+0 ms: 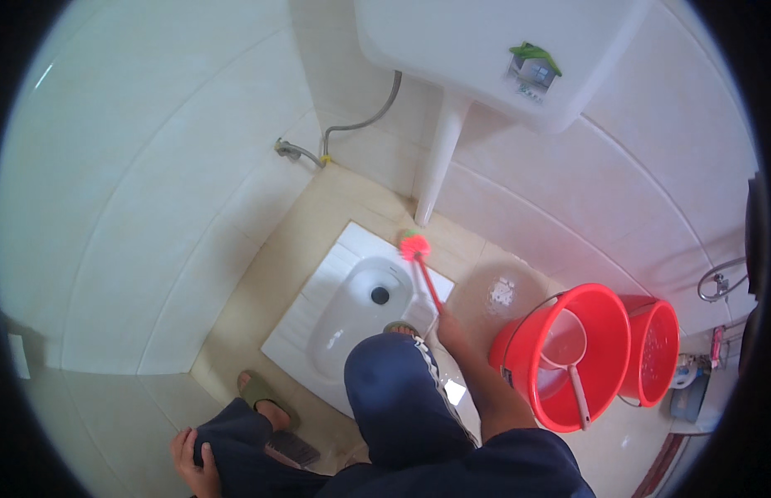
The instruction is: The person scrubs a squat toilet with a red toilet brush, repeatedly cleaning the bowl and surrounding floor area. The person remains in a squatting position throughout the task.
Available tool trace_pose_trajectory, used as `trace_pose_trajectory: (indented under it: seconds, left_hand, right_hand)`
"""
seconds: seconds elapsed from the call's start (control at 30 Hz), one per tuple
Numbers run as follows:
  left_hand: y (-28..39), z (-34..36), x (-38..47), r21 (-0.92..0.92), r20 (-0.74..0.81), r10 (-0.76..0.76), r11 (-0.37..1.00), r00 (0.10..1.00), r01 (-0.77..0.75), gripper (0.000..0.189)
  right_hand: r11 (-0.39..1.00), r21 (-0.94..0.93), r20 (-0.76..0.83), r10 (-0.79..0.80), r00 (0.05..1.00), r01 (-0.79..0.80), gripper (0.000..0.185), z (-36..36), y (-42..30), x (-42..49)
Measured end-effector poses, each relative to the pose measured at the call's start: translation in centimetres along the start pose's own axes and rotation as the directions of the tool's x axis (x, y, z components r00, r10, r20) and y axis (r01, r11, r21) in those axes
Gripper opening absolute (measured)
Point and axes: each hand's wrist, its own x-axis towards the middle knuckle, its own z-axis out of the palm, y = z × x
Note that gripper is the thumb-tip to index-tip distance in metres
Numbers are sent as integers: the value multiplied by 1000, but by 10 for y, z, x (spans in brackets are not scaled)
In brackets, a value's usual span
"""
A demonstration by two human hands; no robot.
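A toilet brush (415, 247) with a pink-red bristle head and a red handle is held by my right hand (446, 320). Its head is over the far right corner of a white ceramic squat toilet (323, 261), by the foot of a white flush pipe (446, 155). Fingers of my right hand are partly hidden. My left hand (195, 464) rests on the dark blue cloth over my left knee, fingers bent. The round drain hole (379, 295) shows dark in the bowl. Green slippers (264, 395) are on my feet.
A red bucket (516, 336) with a pink dipper (563, 339) stands at right, a second red bucket (659, 348) with water behind it. A white cistern (447, 43) hangs above. A grey hose (360, 127) and a valve (289, 149) are at the left wall. The floor (503, 286) looks wet.
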Motion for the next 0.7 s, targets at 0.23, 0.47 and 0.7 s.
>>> trace_pose_trajectory:
  seconds: [0.23, 0.47, 0.7]
  left_hand:
    - [-22, 4, -10, 65, -35, -44, 997, 998, 46, 28]
    - [-11, 8, 2, 87, -23, -77, 993, 997, 79, 29]
    - [-4, 5, 6, 20, -5, -97, 995, 995, 97, 28]
  right_hand:
    - [984, 77, 5, 163, 987, -163, 47, -5, 56, -80]
    - [999, -26, 104, -24, 994, 27, 43, 11, -101, 87]
    - [998, -18, 48, 63, 997, -62, 47, 17, -36, 35]
